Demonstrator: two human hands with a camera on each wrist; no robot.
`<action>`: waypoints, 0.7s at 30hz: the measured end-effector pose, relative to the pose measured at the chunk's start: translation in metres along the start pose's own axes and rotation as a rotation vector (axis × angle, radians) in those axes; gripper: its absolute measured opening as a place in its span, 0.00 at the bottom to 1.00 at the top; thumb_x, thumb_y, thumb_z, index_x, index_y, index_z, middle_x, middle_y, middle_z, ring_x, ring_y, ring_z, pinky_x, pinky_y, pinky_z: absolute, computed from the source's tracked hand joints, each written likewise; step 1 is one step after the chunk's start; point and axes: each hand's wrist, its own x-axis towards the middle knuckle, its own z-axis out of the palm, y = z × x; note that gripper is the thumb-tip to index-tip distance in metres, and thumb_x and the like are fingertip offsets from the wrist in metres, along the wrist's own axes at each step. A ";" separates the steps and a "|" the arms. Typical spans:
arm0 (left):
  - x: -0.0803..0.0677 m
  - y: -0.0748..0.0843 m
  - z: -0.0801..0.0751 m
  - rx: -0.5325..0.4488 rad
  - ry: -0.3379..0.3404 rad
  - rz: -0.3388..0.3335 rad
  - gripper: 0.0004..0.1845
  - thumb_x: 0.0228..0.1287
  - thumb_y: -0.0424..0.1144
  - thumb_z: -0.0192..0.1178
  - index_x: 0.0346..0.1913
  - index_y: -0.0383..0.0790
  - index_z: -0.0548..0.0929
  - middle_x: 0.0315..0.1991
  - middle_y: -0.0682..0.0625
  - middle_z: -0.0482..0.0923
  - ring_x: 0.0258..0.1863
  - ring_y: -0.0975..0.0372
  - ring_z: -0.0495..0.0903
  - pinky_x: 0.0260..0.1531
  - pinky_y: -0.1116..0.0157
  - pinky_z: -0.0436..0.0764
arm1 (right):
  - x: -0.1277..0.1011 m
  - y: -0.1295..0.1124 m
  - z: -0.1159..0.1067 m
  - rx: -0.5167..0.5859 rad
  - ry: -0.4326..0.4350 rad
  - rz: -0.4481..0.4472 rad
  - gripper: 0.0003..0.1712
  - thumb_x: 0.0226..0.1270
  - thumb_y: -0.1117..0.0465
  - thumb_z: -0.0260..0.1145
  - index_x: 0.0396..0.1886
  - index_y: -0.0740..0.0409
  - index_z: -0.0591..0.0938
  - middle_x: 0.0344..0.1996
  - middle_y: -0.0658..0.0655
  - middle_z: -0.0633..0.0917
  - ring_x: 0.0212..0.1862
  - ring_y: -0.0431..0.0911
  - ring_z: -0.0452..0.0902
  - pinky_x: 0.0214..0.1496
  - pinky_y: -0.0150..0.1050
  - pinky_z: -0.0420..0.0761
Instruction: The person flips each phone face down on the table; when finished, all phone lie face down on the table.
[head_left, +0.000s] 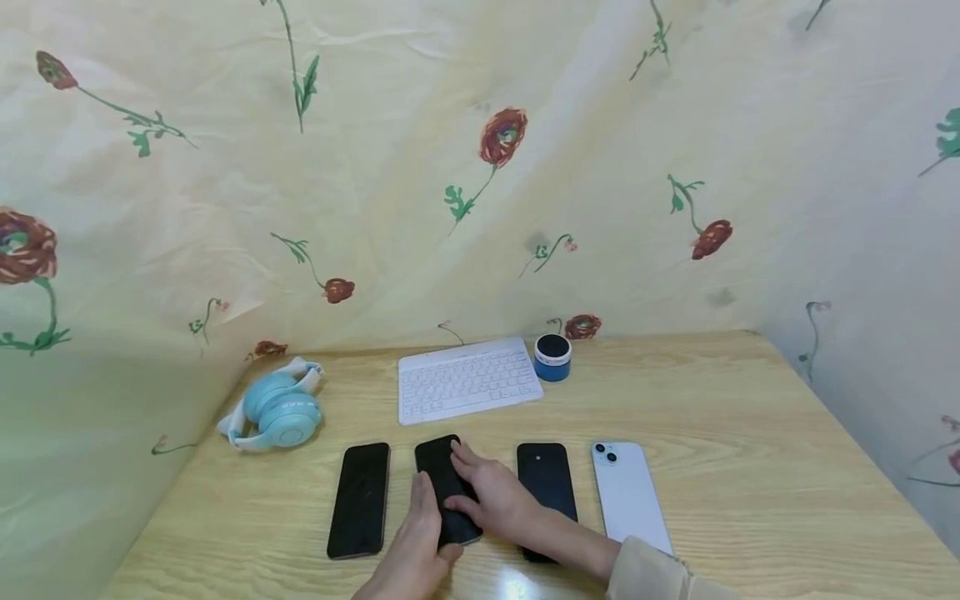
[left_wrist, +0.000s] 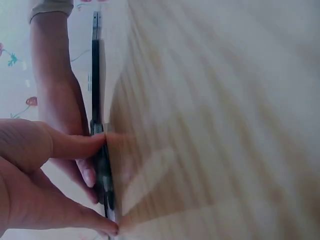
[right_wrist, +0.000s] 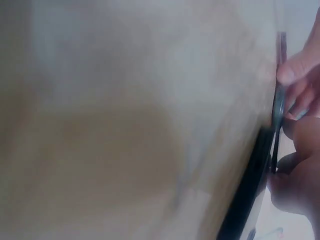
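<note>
right hand (head_left: pixel 491 493) covers the middle of the second black phone (head_left: pixel 444 482), left hand (head_left: pixel 418 533) hides its near left edge. right forearm crosses the near end of the third black phone (head_left: pixel 546 483) and the near left corner of the white phone (head_left: pixel 628 498). both arms cut off by the bottom edge in the head view. left wrist view: table (left_wrist: pixel 215 115) blurred, phone seen edge-on only. right wrist view almost all blur, fingers (right_wrist: pixel 295 67) cut by the right edge, grip unclear there.

Wooden table (head_left: pixel 750 433) bears four phones (head_left: pixel 361 497), keyboard (head_left: pixel 468 379), headphones (head_left: pixel 276 405), speaker (head_left: pixel 552 357).
</note>
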 end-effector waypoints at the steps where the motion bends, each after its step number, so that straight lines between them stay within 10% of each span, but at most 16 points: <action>1: 0.000 0.000 0.000 0.000 -0.007 0.010 0.51 0.60 0.30 0.67 0.71 0.16 0.39 0.72 0.21 0.34 0.71 0.34 0.42 0.63 0.38 0.54 | -0.001 -0.002 0.001 -0.021 0.001 -0.001 0.35 0.67 0.56 0.67 0.65 0.74 0.70 0.69 0.67 0.66 0.67 0.57 0.64 0.59 0.43 0.74; 12: -0.006 0.018 0.017 0.062 0.025 0.132 0.62 0.56 0.43 0.72 0.73 0.21 0.34 0.73 0.24 0.28 0.72 0.36 0.36 0.65 0.38 0.50 | -0.015 0.022 -0.036 0.014 0.091 0.023 0.33 0.65 0.53 0.69 0.62 0.71 0.74 0.67 0.66 0.69 0.69 0.58 0.62 0.65 0.52 0.67; 21: 0.006 0.058 0.053 0.041 -0.147 0.142 0.66 0.53 0.51 0.73 0.74 0.26 0.33 0.74 0.29 0.27 0.73 0.39 0.33 0.66 0.41 0.54 | -0.047 0.069 -0.062 0.045 0.089 0.098 0.39 0.64 0.52 0.70 0.66 0.72 0.69 0.68 0.68 0.67 0.70 0.58 0.60 0.63 0.53 0.68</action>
